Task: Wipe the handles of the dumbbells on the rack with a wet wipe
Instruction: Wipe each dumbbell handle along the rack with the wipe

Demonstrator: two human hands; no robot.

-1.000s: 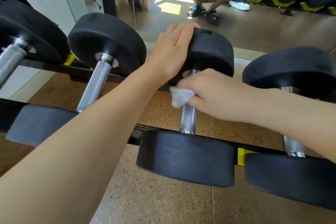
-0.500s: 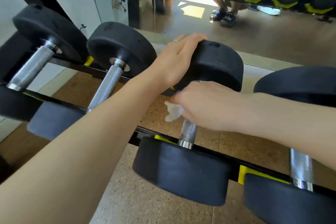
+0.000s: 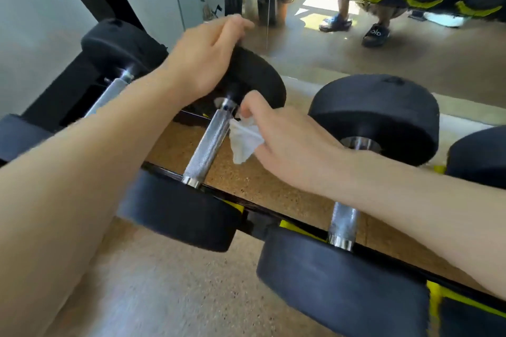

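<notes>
Black dumbbells with knurled chrome handles lie side by side on a low black rack (image 3: 295,220). My left hand (image 3: 204,60) rests on top of the far head of the middle dumbbell (image 3: 254,74). My right hand (image 3: 290,142) pinches a crumpled white wet wipe (image 3: 243,139) just right of that dumbbell's handle (image 3: 208,145), the wipe touching the handle's upper end. The neighbouring dumbbell's handle (image 3: 343,220) on the right is partly hidden under my right forearm. Another handle (image 3: 109,93) shows at the left.
A mirror (image 3: 383,44) behind the rack reflects dumbbells with yellow cradles and a person's feet in sandals. Yellow cradle pads (image 3: 438,295) sit on the rack rail. Speckled brown floor (image 3: 191,295) lies in front. A white wall (image 3: 41,35) stands at the left.
The view has swung left. Both hands have shifted from one dumbbell to its left neighbour: the left hand onto its far head, the right hand off the handle, now holding the wipe beside this one.
</notes>
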